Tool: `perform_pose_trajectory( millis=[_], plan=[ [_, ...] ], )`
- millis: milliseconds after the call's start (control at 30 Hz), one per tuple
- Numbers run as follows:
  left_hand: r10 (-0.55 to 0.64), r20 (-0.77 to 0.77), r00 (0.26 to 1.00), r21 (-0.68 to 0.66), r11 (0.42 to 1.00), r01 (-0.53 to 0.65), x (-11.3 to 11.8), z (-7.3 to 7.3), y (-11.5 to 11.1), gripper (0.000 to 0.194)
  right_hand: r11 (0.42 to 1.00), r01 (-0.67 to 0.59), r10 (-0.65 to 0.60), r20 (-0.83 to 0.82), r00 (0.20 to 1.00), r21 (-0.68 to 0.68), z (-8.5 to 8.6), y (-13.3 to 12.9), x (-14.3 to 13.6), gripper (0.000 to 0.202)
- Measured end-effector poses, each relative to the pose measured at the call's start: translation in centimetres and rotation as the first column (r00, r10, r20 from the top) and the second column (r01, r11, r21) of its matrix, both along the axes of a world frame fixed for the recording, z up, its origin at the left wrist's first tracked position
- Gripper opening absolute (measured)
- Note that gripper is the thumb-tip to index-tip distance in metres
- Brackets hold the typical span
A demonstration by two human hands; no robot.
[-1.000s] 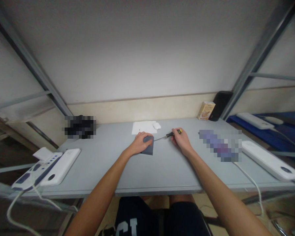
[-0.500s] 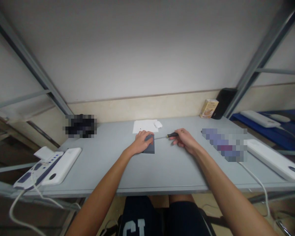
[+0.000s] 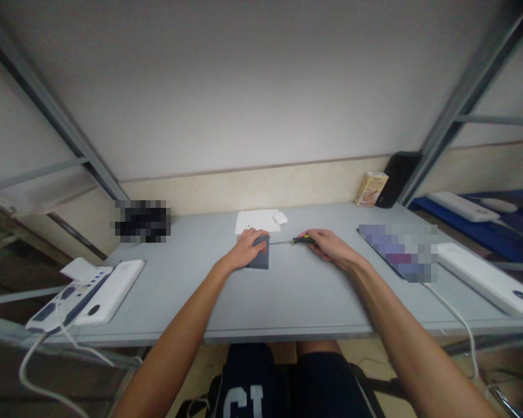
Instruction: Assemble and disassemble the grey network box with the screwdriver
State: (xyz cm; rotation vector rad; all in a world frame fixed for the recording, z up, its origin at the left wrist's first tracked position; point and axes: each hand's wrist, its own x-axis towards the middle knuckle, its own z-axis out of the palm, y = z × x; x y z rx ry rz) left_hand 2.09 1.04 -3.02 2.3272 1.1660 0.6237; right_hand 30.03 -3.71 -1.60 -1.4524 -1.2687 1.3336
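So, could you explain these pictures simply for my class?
There is no machine here, just a person's bare hands. Every picture comes from one head-worn camera looking forward and down. The left hand holds a dark grey block on the grey table. The right hand grips a screwdriver-like tool by its black-and-yellow handle; its thin shaft points at the block, though contact is hard to tell. Behind lie a white paper sheet and a small white object. A yellowish box stands at the back right.

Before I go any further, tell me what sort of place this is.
Probably a small study space, perhaps in a dormitory: a grey desk against a wall, framed by metal posts, with a power strip on it.
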Motion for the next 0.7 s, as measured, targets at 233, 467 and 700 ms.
perform_pose_trajectory(
  millis=[233, 467, 700],
  plan=[
    [-0.002, -0.015, 1.0, -0.008, 1.0, 0.002, 0.0, 0.0, -0.1, 0.028, 0.989, -0.137, 0.136, 0.018, 0.99, 0.05, 0.3, -0.4, 0.6, 0.04],
    [-0.015, -0.01, 1.0, -0.02, 1.0, 0.015, -0.1, 0.1, -0.1, 0.028, 0.997, -0.001, -0.003, 0.061, 0.998, 0.075, 0.0, -0.1, -0.5, 0.046],
    [-0.026, 0.003, 1.0, 0.004, 1.0, 0.026, -0.1, -0.1, 0.0, 0.029, 0.978, -0.078, 0.088, -0.044, 0.995, 0.193, 0.3, -0.3, 0.3, 0.048]
  ],
)
